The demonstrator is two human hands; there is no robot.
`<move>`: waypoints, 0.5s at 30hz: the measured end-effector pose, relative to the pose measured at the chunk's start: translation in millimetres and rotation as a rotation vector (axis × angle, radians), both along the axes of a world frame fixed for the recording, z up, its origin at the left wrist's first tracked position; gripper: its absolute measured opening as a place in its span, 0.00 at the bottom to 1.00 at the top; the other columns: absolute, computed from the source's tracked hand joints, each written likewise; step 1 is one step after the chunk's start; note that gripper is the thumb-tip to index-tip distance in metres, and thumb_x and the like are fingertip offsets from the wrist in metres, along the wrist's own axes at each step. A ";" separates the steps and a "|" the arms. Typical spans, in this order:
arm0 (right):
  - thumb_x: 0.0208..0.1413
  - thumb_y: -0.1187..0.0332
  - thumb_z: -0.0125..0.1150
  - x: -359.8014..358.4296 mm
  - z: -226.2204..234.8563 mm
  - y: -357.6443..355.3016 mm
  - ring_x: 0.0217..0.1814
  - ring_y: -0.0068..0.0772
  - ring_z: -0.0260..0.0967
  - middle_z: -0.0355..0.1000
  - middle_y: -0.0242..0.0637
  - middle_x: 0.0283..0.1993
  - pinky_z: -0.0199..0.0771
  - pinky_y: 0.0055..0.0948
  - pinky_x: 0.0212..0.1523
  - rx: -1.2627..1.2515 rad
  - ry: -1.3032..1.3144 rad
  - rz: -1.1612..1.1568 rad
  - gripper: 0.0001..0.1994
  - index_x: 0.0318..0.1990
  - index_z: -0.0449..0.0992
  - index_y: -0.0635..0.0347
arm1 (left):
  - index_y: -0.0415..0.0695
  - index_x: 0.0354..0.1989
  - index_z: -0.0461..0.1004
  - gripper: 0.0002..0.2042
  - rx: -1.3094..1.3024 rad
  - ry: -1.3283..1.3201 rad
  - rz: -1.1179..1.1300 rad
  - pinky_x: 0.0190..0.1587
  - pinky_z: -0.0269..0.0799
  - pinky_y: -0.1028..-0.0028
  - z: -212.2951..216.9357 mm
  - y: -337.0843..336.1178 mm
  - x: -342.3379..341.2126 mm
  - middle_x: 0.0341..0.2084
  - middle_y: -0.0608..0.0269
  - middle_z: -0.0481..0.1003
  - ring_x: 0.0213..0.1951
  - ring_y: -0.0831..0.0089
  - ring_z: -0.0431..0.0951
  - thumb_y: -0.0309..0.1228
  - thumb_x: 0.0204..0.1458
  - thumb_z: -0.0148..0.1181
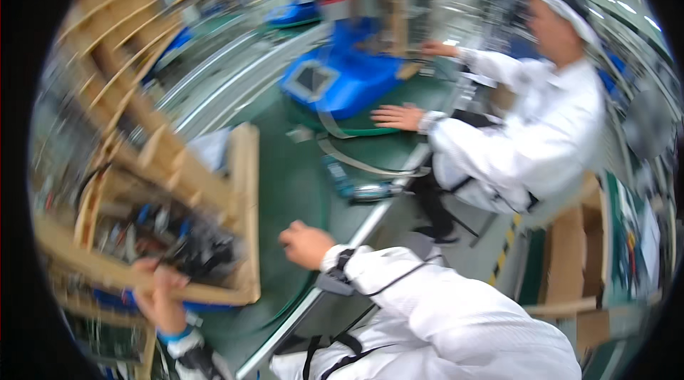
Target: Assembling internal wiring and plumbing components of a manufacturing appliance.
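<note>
My left hand [161,297] is at the front rim of a wooden-framed bin [246,237], its thumb and fingers apart and blurred. Small dark, blue and reddish parts [203,248] lie heaped inside that bin; no held part can be made out. To the right, my right hand [308,245] hovers over the green tabletop [281,187] with its fingers curled in. Whatever it may hold is hidden. Beyond it, a teal and black power screwdriver [338,177] lies by the table edge.
A co-worker in white [513,130] sits at the right, one hand beside a blue moulded housing [349,80]. A pale strap or cable [356,159] runs across the table. Wooden racking [135,88] rises at left. Cardboard boxes [570,259] stand at lower right.
</note>
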State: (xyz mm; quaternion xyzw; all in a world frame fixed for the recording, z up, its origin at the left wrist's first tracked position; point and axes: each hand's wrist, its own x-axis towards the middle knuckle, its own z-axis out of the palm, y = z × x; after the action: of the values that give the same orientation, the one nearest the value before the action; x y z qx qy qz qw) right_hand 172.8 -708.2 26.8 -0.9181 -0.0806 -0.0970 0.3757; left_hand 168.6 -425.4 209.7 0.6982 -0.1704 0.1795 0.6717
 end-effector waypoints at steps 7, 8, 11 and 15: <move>0.54 0.69 0.57 -138.6 -10.6 -147.0 0.36 0.35 0.72 0.72 0.42 0.36 0.72 0.35 0.39 0.521 -0.053 -0.382 0.20 0.56 0.68 0.61 | 0.36 0.45 0.69 0.10 0.100 -0.047 -0.066 0.35 0.75 0.67 19.9 -21.7 -5.3 0.24 0.57 0.75 0.25 0.70 0.74 0.29 0.61 0.58; 0.54 0.69 0.59 -169.2 -19.6 -179.3 0.36 0.33 0.72 0.73 0.41 0.36 0.72 0.34 0.39 0.475 -0.006 -0.468 0.22 0.57 0.68 0.62 | 0.36 0.45 0.70 0.10 0.109 -0.062 -0.076 0.35 0.75 0.67 19.3 -21.1 -6.2 0.24 0.56 0.75 0.25 0.70 0.74 0.30 0.61 0.58; 0.56 0.70 0.61 -278.9 -43.5 -255.8 0.30 0.24 0.71 0.73 0.35 0.32 0.73 0.27 0.32 0.633 -0.108 -0.969 0.19 0.55 0.71 0.64 | 0.36 0.43 0.70 0.12 0.166 -0.096 -0.098 0.33 0.74 0.66 22.6 -19.1 -9.1 0.24 0.55 0.75 0.24 0.68 0.74 0.32 0.60 0.59; 0.59 0.70 0.58 -453.8 -27.7 -328.6 0.25 0.23 0.71 0.73 0.33 0.31 0.72 0.24 0.25 0.619 -0.205 -1.545 0.16 0.53 0.73 0.68 | 0.35 0.44 0.71 0.13 0.122 -0.088 -0.067 0.35 0.74 0.68 19.6 -18.0 -9.2 0.24 0.56 0.75 0.25 0.69 0.74 0.32 0.59 0.62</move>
State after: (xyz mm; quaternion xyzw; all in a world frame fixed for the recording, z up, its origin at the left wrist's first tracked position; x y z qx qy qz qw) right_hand -281.0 -1036.9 -0.9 -0.5571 0.5677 -0.4277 0.4294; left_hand 159.4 -443.4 229.4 0.7233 -0.2337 0.1768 0.6253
